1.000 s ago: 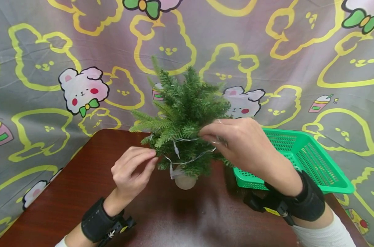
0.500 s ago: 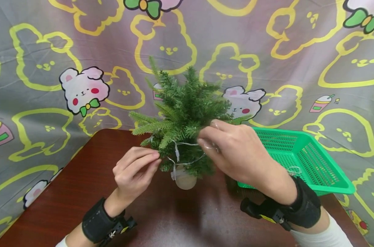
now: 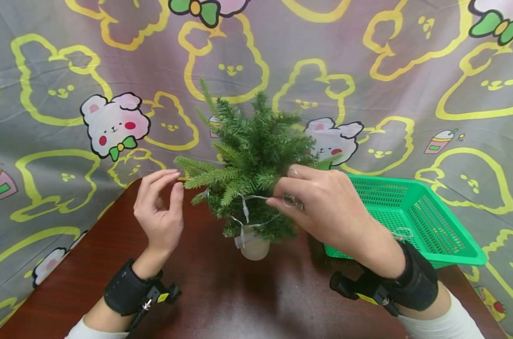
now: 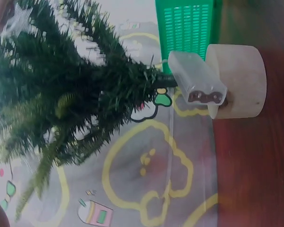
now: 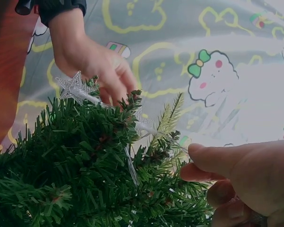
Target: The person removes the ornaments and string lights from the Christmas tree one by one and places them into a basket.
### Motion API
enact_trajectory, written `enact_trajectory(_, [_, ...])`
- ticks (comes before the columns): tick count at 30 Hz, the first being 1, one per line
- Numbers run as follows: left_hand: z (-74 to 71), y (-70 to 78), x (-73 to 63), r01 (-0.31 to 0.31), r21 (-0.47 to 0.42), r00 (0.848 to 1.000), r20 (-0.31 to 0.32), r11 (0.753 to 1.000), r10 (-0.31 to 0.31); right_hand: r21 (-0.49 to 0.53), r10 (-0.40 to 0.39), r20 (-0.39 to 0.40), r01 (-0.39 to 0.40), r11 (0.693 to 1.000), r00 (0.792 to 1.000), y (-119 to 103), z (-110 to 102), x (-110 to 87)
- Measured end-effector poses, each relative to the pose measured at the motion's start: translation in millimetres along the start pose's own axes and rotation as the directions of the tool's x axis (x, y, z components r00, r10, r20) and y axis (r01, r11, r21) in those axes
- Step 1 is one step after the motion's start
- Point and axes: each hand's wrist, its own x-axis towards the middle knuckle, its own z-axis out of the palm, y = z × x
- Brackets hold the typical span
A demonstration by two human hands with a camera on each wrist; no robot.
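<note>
On my head feed I am seeing the right hand (image 3: 328,200) pinching a thin clear wire, its thumb and index finger closing on the strand at the right of the small green tree (image 3: 256,146). In the right wrist view the wire is leading from the fingertips to 2 star-shaped lights (image 5: 75,88) lying among the needles, so the lights are sitting just beyond the grip rather than inside it. A lower loop is running across the front branches towards a white connector (image 3: 245,209), left of the pinch.

I am reading the left hand (image 3: 159,207) as holding nothing, its thumb and fingers curving with a gap between them, just beside the left branch tips. Compared with 0.5 seconds ago, it is sitting farther left and higher, and its fingertips are parting where they were meeting at the lower branches. The right hand is keeping nearly the same place.

A translucent box (image 4: 194,78) is tilting before the tree's pale base (image 4: 246,80); whether they are touching I cannot tell. A green basket (image 3: 464,258) is standing behind the right hand.
</note>
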Motion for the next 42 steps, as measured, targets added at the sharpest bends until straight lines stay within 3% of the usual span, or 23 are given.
enact_trajectory(3, [-2.5,-3.4,4.0,0.101,0.04,0.994,0.033,0.994,-0.102,-0.009,-0.008,-0.003,0.008,1.0,1.0,2,1,0.7])
enact_trajectory(6, [-3.2,-10.5,6.7,0.163,0.061,0.983,0.075,0.985,-0.168,-0.012,-0.012,-0.004,0.012,1.0,1.0,3,1,0.9])
enact_trajectory(11, [-5.7,-36.9,5.6,0.278,0.113,0.947,0.133,0.954,-0.292,0.0,-0.009,0.003,0.009,1.0,1.0,3,2,0.3])
enact_trajectory(15, [-4.7,-47.0,3.0,0.335,0.09,0.924,0.161,0.938,-0.346,0.013,-0.005,0.015,0.004,1.0,1.0,3,2,-0.5])
enact_trajectory(20, [-0.7,-49.1,-0.3,0.38,-0.008,0.909,0.187,0.925,-0.371,0.023,-0.011,0.005,0.011,1.0,1.0,5,3,-1.9])
enact_trajectory(25, [1.1,-47.1,-0.6,0.395,-0.014,0.909,0.151,0.918,-0.389,0.033,-0.005,-0.004,0.005,0.999,1.0,8,2,-3.8])
enact_trajectory(34, [-3.4,-43.0,-10.1,0.38,-0.041,0.924,0.062,0.924,-0.377,0.03,0.031,-0.004,-0.031,0.999,1.0,9,1,-9.3])
enact_trajectory(42, [-6.2,-32.9,-12.9,0.361,-0.101,0.932,0.064,0.927,-0.356,0.045,0.046,-0.013,-0.045,0.998,0.999,8,1,-18.7])
